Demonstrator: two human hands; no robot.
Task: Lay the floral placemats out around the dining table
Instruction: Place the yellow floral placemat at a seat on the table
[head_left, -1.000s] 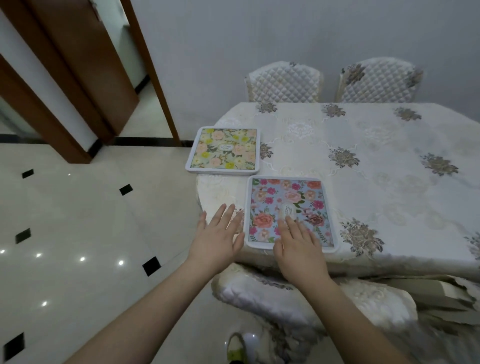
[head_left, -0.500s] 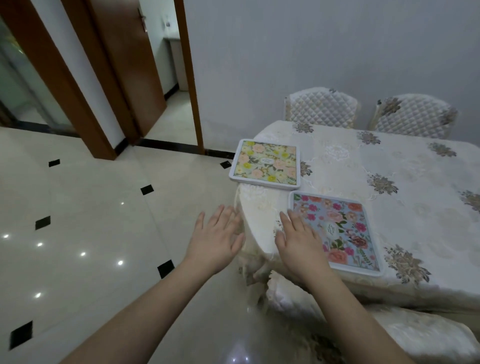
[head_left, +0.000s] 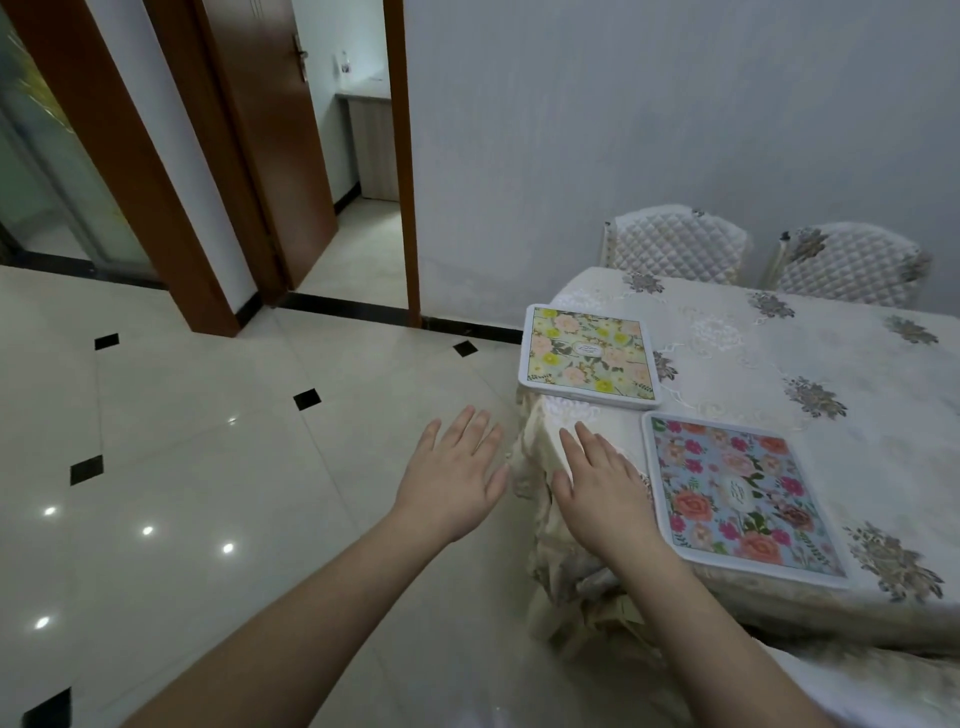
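Two floral placemats lie on the dining table (head_left: 810, 364), which has a cream embroidered cloth. The yellow-green placemat (head_left: 588, 355) sits at the table's left corner. The blue placemat with pink flowers (head_left: 740, 493) lies along the near edge. My right hand (head_left: 597, 483) hovers flat, fingers straight, over the table's corner just left of the blue placemat, holding nothing. My left hand (head_left: 451, 477) is spread flat in the air over the floor, left of the table, also holding nothing.
Two quilted white chairs (head_left: 675, 244) (head_left: 847, 262) stand at the table's far side against the wall. A cushioned chair (head_left: 852, 686) sits under the near edge. Glossy tiled floor (head_left: 182, 467) spreads to the left, with an open doorway (head_left: 358, 156) beyond.
My right hand has come off the blue placemat and now hovers left of it. My view has swung left, so the table sits further right. Both placemats stay put.
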